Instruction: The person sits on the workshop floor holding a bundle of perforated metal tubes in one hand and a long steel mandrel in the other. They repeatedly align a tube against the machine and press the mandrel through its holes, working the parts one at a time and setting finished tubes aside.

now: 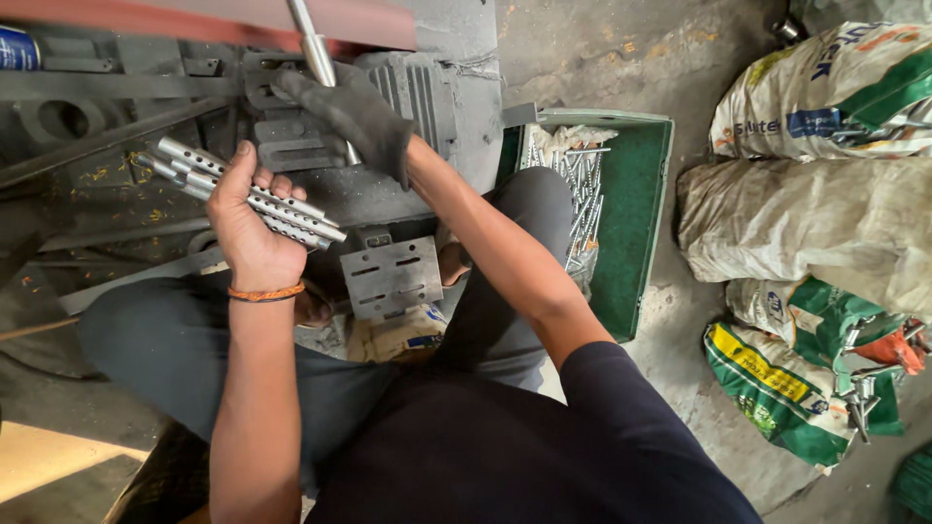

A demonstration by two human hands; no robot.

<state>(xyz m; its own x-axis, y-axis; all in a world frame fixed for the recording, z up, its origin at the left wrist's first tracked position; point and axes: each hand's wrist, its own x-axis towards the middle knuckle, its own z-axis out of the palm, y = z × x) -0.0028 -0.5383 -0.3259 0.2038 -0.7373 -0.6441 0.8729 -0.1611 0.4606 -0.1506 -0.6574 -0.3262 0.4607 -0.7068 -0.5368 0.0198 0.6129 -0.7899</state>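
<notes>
From the head camera, a bundle of perforated metal tubes (248,194) is seen gripped in the bare left hand (250,228), which is closed around their middle. The tubes are silvery and shiny, slim and round, each pierced along its length by a row of small holes; they lie side by side, slanting from upper left to lower right, with both ends sticking out past the fist. An orange band (265,292) is worn on that wrist.

The right hand (354,116) is covered by a dark work glove and is wrapped around a plain silver rod (313,49) that rises steeply towards the top edge. The rod is held just above a grey, grimy machine (408,97) with ribbed housing and a slotted metal plate (391,277) lower down.

To the right of the person's knee, a green tray (636,204) is set on the concrete floor, with many more silvery tubes piled along its left side. Filled woven sacks (825,194) are stacked further right.
</notes>
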